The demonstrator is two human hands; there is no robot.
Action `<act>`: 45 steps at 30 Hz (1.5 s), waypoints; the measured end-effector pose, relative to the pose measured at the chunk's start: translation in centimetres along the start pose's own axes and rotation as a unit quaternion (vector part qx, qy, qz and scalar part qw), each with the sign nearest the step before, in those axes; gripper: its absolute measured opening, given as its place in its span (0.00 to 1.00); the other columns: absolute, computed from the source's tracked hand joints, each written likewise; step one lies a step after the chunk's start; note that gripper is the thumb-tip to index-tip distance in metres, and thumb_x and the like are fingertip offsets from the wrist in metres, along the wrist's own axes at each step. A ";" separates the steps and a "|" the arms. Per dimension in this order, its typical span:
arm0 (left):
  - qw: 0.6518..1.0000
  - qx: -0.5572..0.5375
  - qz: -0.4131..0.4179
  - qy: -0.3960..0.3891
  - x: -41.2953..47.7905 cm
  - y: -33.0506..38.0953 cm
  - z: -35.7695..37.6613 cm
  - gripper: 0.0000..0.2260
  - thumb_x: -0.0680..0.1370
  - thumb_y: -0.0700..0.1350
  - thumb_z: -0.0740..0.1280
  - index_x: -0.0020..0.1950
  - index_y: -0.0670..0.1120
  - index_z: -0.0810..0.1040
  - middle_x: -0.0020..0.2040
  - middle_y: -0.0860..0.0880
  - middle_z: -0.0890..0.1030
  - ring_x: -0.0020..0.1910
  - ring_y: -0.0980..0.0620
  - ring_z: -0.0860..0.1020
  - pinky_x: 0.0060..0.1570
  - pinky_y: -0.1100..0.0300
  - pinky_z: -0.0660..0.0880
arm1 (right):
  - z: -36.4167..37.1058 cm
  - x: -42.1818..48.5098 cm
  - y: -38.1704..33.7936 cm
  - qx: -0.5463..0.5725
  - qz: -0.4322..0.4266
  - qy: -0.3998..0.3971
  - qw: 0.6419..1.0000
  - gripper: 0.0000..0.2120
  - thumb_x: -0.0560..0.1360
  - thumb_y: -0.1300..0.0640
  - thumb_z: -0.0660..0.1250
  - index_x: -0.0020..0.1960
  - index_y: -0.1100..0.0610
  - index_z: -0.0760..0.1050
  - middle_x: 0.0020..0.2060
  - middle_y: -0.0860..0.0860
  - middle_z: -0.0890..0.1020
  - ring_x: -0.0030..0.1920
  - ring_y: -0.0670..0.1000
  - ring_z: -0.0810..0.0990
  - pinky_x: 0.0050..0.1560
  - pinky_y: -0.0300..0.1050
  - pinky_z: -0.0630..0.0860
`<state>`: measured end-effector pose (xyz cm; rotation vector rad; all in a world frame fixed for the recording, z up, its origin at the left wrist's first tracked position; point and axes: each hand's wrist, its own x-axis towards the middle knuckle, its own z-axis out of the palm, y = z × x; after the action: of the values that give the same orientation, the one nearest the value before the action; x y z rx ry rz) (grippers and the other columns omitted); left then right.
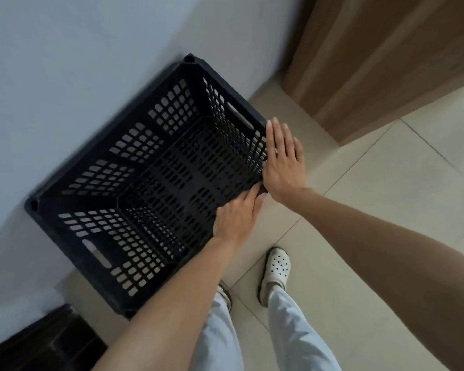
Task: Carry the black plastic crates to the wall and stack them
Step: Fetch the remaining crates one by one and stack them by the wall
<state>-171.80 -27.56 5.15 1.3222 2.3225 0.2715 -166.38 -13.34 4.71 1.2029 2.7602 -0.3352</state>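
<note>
The black perforated plastic crate (156, 183) stands open side up at the edge of the beige tiled floor (373, 210), one long side tight against the pale wall (65, 62); we cannot tell what lies beneath it. Our left hand (236, 218) rests on the near long rim by the crate's right corner, fingers fairly straight, gripping nothing that we can see. Our right hand (281, 162) lies flat with fingers extended against the crate's right short side. A brown wooden panel (381, 57) rises by the floor's far corner, and a white perforated clog (277, 266) stands below our hands.
</note>
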 end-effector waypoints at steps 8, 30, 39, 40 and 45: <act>0.977 -0.152 -0.048 0.144 6.4 0.5 -2.3 0.17 0.84 0.54 0.52 0.60 0.48 0.76 0.57 0.50 0.79 0.51 0.48 0.80 0.44 0.50 0.77 | -1.6 3.4 0.7 0.058 -0.080 -0.027 0.995 0.35 0.82 0.52 0.55 0.80 0.55 0.38 0.79 0.53 0.53 0.77 0.54 0.59 0.72 0.53 0.63; 0.982 0.103 0.159 -0.008 22.5 -6.8 -8.8 0.21 0.84 0.55 0.43 0.77 0.58 0.59 0.78 0.50 0.58 0.79 0.43 0.45 0.76 0.42 0.41 | -0.8 12.3 -1.9 0.176 -0.080 -0.029 0.981 0.16 0.83 0.55 0.57 0.67 0.60 0.61 0.36 0.60 0.80 0.31 0.64 0.77 0.31 0.46 0.62; 0.966 0.166 0.192 -0.041 22.1 -8.1 -10.8 0.24 0.84 0.59 0.42 0.80 0.58 0.44 0.81 0.51 0.46 0.79 0.47 0.40 0.76 0.47 0.37 | -0.8 12.5 -2.3 0.179 -0.071 -0.053 0.980 0.10 0.83 0.53 0.55 0.62 0.55 0.60 0.44 0.60 0.80 0.36 0.61 0.77 0.35 0.48 0.67; 0.966 0.175 0.187 -0.037 22.0 -9.0 -11.2 0.25 0.83 0.59 0.43 0.80 0.58 0.43 0.81 0.51 0.45 0.79 0.47 0.40 0.75 0.48 0.37 | -1.1 12.6 -2.3 0.183 -0.071 -0.055 0.979 0.10 0.83 0.52 0.54 0.62 0.55 0.60 0.43 0.59 0.79 0.36 0.60 0.77 0.35 0.48 0.68; 0.974 0.173 0.140 -0.034 19.9 -15.9 -13.8 0.28 0.83 0.58 0.48 0.81 0.52 0.42 0.81 0.53 0.42 0.79 0.47 0.41 0.77 0.51 0.42 | -2.0 13.2 -2.6 0.110 -0.034 -0.074 0.991 0.14 0.83 0.45 0.49 0.62 0.53 0.59 0.47 0.56 0.77 0.40 0.58 0.77 0.37 0.53 0.73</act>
<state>-199.26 -18.18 5.51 1.8024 2.1894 -0.0991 -177.32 -5.19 4.60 1.0782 2.6941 -0.7215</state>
